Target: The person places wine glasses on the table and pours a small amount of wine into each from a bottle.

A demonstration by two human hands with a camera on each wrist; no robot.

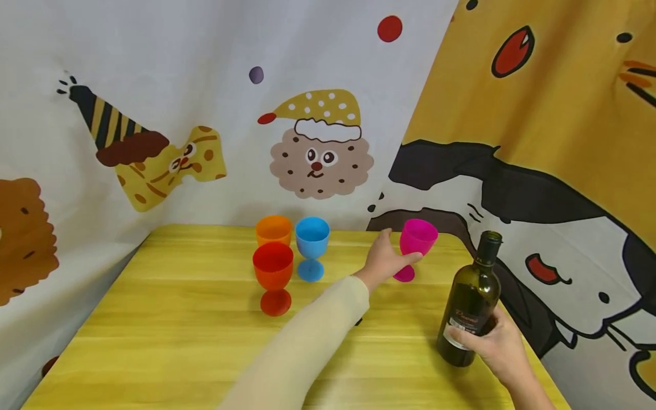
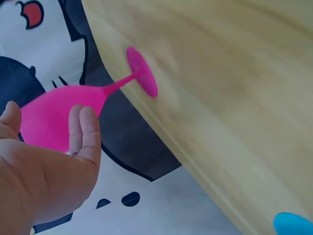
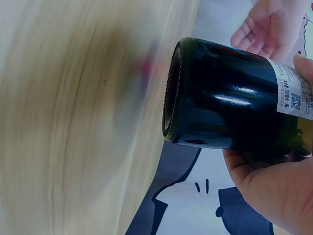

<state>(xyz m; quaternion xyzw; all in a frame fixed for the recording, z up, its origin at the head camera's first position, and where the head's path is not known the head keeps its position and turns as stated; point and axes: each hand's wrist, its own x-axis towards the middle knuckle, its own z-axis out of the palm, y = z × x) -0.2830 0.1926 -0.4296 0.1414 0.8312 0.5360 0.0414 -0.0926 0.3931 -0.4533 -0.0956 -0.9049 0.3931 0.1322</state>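
Observation:
My left hand (image 1: 383, 261) reaches to a pink plastic goblet (image 1: 419, 234) near the table's back right. Its thumb and fingers are spread beside the bowl, and in the left wrist view the visible fingers (image 2: 90, 132) stand fairly straight. The goblet is upright with its foot on the table. A dark green wine bottle (image 1: 470, 296) is gripped low on its body by my right hand (image 1: 501, 348), thumb across the label. It leans slightly, neck up and uncapped. Its base (image 3: 173, 90) hangs above the tabletop in the right wrist view.
Left of my left arm stand a red goblet (image 1: 273, 266), an orange goblet (image 1: 274, 229) behind it and a blue goblet (image 1: 312, 238). The yellow wood-grain table (image 1: 169, 319) ends at a curtain (image 1: 215, 68) with cartoon prints, which also hangs along the right side.

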